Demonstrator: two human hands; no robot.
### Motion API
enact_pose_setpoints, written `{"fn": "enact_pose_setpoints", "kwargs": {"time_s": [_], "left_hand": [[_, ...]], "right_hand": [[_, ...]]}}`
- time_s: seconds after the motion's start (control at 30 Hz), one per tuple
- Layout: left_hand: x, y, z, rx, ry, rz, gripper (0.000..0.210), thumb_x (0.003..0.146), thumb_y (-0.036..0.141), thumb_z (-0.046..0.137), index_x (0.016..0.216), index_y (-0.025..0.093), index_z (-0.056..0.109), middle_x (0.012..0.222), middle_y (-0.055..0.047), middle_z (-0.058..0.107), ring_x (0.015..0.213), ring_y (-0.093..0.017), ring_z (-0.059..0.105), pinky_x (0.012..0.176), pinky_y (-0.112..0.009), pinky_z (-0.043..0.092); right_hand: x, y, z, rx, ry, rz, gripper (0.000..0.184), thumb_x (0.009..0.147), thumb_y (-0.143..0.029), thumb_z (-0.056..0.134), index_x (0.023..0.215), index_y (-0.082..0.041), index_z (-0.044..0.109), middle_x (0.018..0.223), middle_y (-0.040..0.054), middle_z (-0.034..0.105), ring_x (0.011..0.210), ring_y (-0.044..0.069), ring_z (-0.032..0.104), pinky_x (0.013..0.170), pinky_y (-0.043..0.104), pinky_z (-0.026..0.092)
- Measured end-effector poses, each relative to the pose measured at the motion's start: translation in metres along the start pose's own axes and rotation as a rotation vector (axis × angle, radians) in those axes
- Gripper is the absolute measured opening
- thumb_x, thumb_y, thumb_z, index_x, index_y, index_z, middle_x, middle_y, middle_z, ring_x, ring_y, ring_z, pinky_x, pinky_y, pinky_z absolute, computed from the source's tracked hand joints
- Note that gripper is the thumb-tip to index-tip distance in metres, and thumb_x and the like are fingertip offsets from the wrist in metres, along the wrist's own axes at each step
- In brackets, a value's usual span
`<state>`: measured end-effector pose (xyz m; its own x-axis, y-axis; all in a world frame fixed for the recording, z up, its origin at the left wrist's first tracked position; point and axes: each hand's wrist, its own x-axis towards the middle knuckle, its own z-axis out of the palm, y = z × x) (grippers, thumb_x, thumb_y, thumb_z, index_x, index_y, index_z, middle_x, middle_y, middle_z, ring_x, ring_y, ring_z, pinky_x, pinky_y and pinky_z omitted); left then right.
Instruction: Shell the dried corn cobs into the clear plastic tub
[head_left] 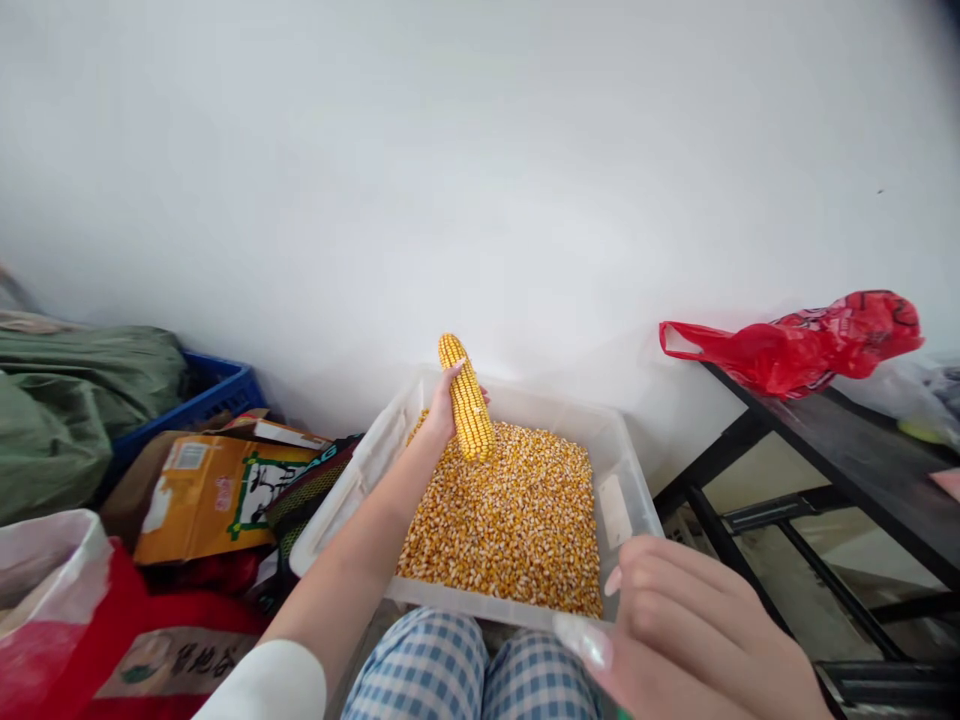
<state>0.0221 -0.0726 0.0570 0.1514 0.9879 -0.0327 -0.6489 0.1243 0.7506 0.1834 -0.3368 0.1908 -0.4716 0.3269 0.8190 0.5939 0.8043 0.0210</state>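
Observation:
My left hand is wrapped round an ear of corn, its thumb along the cob. Rows of yellow kernels cover the ear, which is tilted over a translucent plastic bin. Loose corn kernels fill much of that bin. Close to the camera, my right hand is curled above the bin's near right corner, its thumb pointing left. Its palm is hidden; a small green bit shows beneath the thumb, too little to name.
Left of the bin lie an orange cardboard box, a red and white sack and a blue crate with green cloth. On the right, a red plastic bag rests on a black-framed table. A white wall rises behind.

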Motion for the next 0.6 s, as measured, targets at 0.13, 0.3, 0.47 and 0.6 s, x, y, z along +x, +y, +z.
{"fn": "enact_pose_setpoints", "kwargs": {"time_s": [0.13,0.3,0.47,0.6], "left_hand": [[0.0,0.0,0.0,0.001,0.015,-0.002,0.038,0.071,0.052,0.052,0.076,0.015,0.055,0.057,-0.006,0.063,0.051,-0.019,0.062,0.048,-0.029,0.049],[0.001,-0.001,0.001,0.011,0.019,-0.014,0.04,0.07,0.053,0.052,0.078,0.014,0.056,0.058,-0.006,0.064,0.052,-0.019,0.062,0.049,-0.028,0.049],[0.0,0.0,0.002,0.013,0.026,-0.024,0.041,0.069,0.054,0.052,0.08,0.014,0.055,0.058,-0.006,0.064,0.052,-0.019,0.062,0.047,-0.028,0.048],[0.0,0.001,0.002,0.008,0.016,-0.015,0.04,0.07,0.053,0.053,0.081,0.015,0.055,0.058,-0.006,0.063,0.051,-0.019,0.062,0.048,-0.029,0.049]], "right_hand": [[-0.004,0.017,0.028,-0.062,0.147,0.069,0.015,0.083,-0.015,0.049,0.095,-0.016,0.058,0.064,0.0028,0.06,0.056,0.013,0.056,0.056,0.027,0.047],[-0.014,0.039,0.047,-0.022,0.083,0.112,0.015,0.083,-0.013,0.05,0.097,-0.014,0.055,0.075,0.0057,0.065,0.063,0.014,0.06,0.06,0.027,0.048],[-0.019,0.039,0.048,0.0,0.077,0.129,0.015,0.083,-0.013,0.049,0.097,-0.015,0.055,0.076,0.006,0.065,0.064,0.014,0.06,0.06,0.027,0.048],[-0.02,0.021,0.041,-0.002,0.119,0.102,0.014,0.085,-0.016,0.048,0.096,-0.015,0.057,0.072,0.0056,0.064,0.062,0.014,0.059,0.058,0.028,0.048]]}}
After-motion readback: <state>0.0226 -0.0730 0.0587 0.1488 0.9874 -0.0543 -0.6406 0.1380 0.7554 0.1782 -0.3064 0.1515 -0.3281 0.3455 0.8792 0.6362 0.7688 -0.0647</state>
